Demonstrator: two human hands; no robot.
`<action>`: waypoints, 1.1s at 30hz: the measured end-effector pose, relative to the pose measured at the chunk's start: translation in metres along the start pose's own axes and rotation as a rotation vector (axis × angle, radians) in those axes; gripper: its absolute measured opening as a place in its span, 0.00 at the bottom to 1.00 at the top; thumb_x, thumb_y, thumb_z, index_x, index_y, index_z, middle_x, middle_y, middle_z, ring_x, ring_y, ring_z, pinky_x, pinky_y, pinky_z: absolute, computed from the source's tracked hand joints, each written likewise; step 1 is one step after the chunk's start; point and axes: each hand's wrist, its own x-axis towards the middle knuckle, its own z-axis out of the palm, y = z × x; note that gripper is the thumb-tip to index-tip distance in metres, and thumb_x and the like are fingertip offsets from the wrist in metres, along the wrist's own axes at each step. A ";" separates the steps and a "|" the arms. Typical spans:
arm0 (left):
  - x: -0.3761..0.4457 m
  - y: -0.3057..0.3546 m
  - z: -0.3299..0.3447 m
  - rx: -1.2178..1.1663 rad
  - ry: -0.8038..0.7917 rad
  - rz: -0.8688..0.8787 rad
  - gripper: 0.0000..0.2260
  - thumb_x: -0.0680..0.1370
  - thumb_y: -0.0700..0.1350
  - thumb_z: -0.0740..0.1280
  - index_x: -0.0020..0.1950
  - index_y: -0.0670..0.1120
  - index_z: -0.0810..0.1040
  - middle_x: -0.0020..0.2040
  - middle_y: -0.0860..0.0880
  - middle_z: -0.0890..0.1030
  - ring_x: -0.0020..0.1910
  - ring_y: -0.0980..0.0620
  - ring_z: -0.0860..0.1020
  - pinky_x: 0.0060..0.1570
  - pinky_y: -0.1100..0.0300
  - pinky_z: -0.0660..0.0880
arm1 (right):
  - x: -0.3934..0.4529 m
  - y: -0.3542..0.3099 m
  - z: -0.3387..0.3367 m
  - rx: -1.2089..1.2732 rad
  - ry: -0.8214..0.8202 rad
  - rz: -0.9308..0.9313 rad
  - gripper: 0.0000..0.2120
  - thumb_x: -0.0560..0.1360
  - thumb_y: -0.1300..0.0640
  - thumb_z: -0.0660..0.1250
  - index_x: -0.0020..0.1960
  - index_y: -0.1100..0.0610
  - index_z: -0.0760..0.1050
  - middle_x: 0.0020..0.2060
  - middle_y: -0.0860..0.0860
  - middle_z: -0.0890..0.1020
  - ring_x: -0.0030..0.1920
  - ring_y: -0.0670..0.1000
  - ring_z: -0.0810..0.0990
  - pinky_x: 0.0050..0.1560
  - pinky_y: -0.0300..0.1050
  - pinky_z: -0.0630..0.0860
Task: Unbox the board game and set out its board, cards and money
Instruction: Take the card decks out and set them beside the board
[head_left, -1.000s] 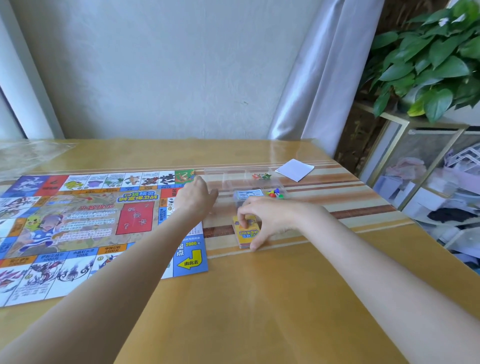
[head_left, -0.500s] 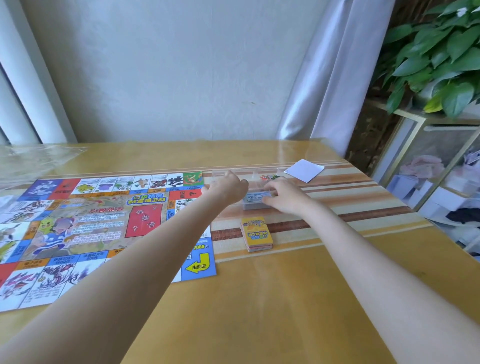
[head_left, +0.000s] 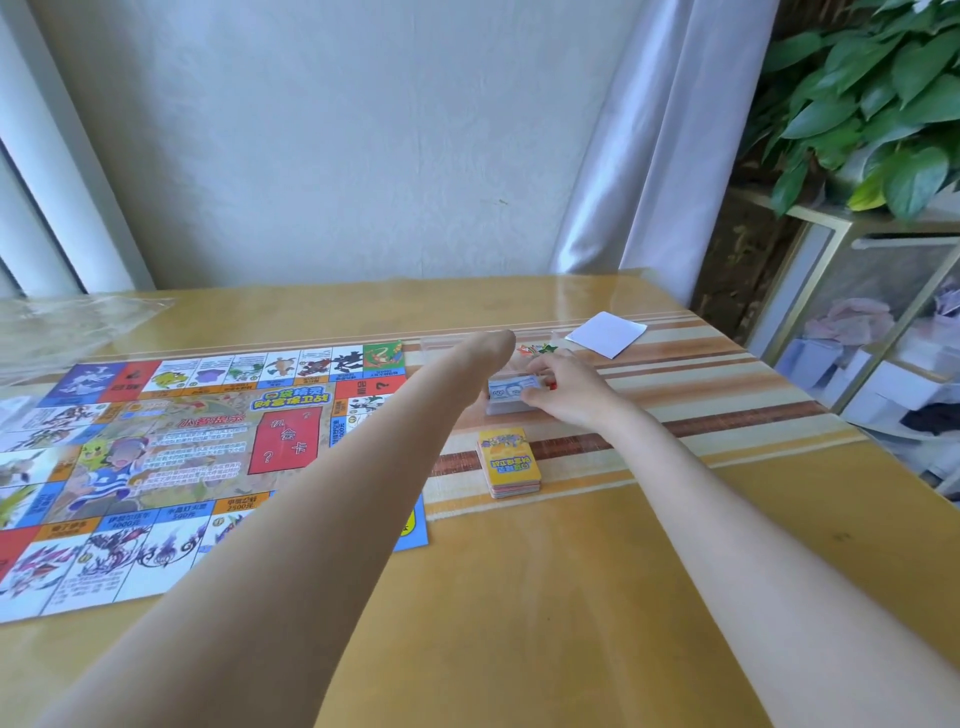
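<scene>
The colourful game board lies unfolded flat on the left half of the table. A yellow-backed card stack sits on the striped runner, right of the board. Behind it a bluish stack of paper money rests in a clear plastic box. My right hand pinches the right end of the money stack. My left hand reaches over the board's corner and curls on the box's left side, its fingers mostly hidden. Small coloured tokens lie in the box behind the money.
A white paper square lies on the striped runner at the back right. Crumpled clear wrap sits at the far left. A wall and curtain close the back. A leafy plant and a shelf stand past the table's right edge.
My right hand left the yellow card stack on the runner and moved back to the money stack. My left hand slid right, from the board's edge to the clear box.
</scene>
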 end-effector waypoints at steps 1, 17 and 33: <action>-0.001 0.000 -0.001 -0.024 -0.005 -0.017 0.21 0.83 0.46 0.48 0.75 0.42 0.57 0.71 0.39 0.65 0.67 0.41 0.67 0.57 0.54 0.62 | 0.000 0.000 0.000 0.003 0.002 -0.001 0.18 0.76 0.57 0.65 0.65 0.58 0.70 0.66 0.53 0.67 0.67 0.52 0.67 0.65 0.43 0.63; 0.001 0.000 -0.004 -0.137 0.040 0.012 0.12 0.82 0.42 0.52 0.61 0.40 0.70 0.49 0.46 0.72 0.51 0.48 0.72 0.39 0.62 0.69 | -0.003 0.007 0.002 0.055 0.000 -0.067 0.18 0.76 0.58 0.63 0.65 0.48 0.72 0.58 0.53 0.69 0.58 0.51 0.69 0.58 0.42 0.65; -0.007 0.006 0.008 0.517 0.069 0.084 0.20 0.81 0.44 0.54 0.70 0.35 0.62 0.68 0.40 0.69 0.51 0.45 0.77 0.48 0.57 0.73 | -0.002 0.010 0.003 0.050 0.019 -0.110 0.15 0.76 0.59 0.64 0.62 0.55 0.76 0.62 0.52 0.71 0.67 0.48 0.63 0.56 0.34 0.58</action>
